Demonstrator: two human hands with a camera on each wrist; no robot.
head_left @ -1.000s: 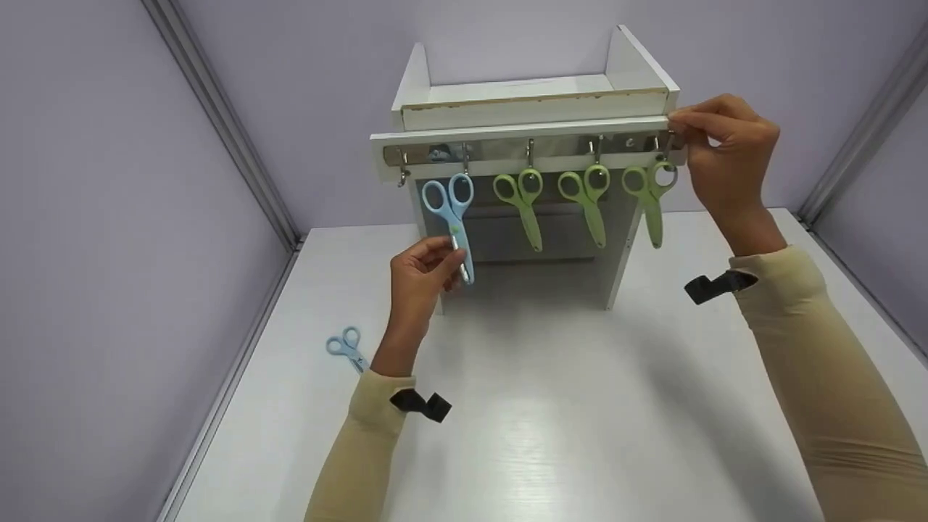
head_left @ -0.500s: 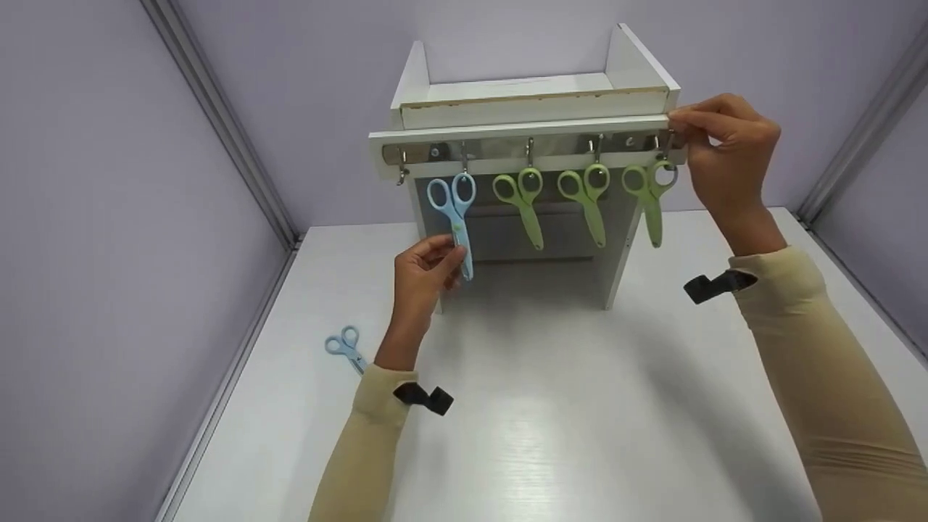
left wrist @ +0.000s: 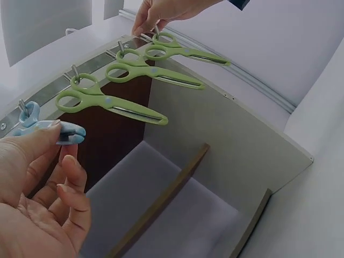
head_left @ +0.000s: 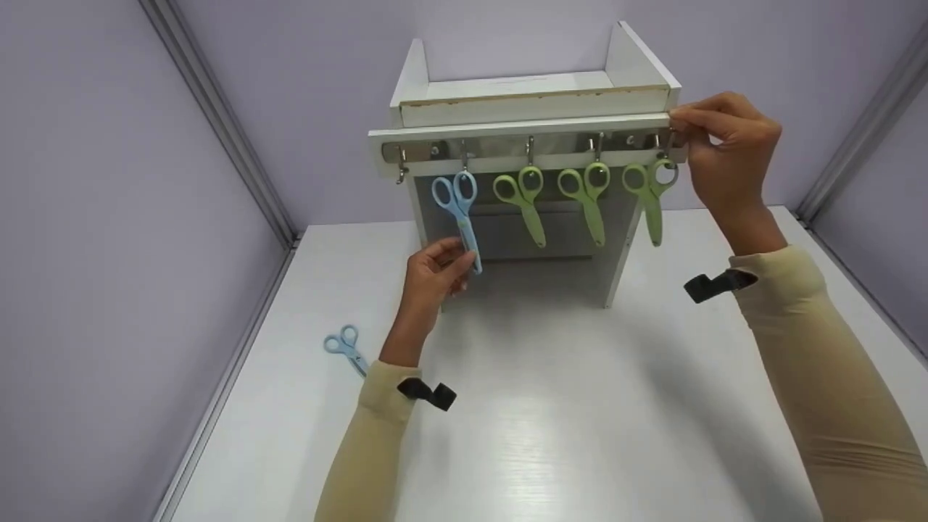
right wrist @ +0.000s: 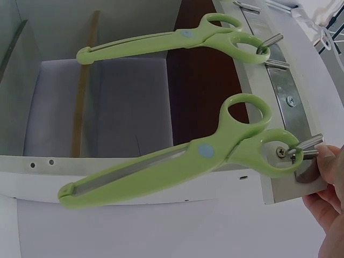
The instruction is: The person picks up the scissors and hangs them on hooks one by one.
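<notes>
Blue-handled scissors, one pair: hanging by a finger loop from the second hook from the left on the metal hook rail, blades pointing down and tilted slightly to the right. Left hand: thumb and forefinger pinch the blade tip of this pair; the remaining fingers are loosely curled beneath, as the left wrist view shows.

White shelf unit, one: stands on the counter against the back wall, the rail fixed under its front ledge.

Right hand: fingers curled, gripping the right end of the ledge and rail, with fingertips just beside the last hook.

Green scissors, three pairs, each hung by a loop, blades down:
- first green pair, third hook;
- second green pair, fourth hook;
- third green pair, rightmost hook, close to the right hand's fingers; in the right wrist view its loop sits on the hook by the fingertips.

Leftmost hook: bare metal.

Second blue scissors, one pair: lying flat on the counter, left of the left forearm and well apart from the shelf unit.

Sleeves: beige, both arms, each with a black strap at the wrist.
</notes>
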